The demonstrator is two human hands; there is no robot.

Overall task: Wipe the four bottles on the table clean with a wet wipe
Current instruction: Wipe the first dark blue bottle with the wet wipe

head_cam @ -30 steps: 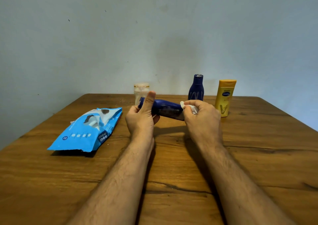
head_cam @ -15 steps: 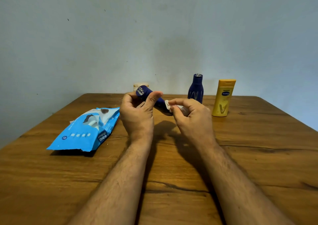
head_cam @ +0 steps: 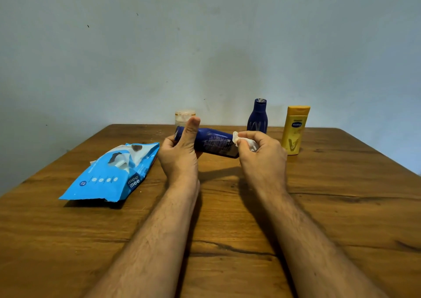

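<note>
Wooden table against a pale wall. Blue bottle held sideways above it, left hand gripping the cap end, thumb up; right hand fingers pinching a wipe at its base. Far side: jar, second blue bottle, yellow bottle; wipes pack at left.

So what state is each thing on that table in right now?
Held bottle: on its side, off the table, cap end in the left hand.
Wipe: bunched in the right hand, at the bottle's base.
Blue bottle: upright, capped.
Yellow bottle: upright, capped.
Jar: upright, lid on, partly hidden.
Wipe pack: lying flat, flap open.
</note>
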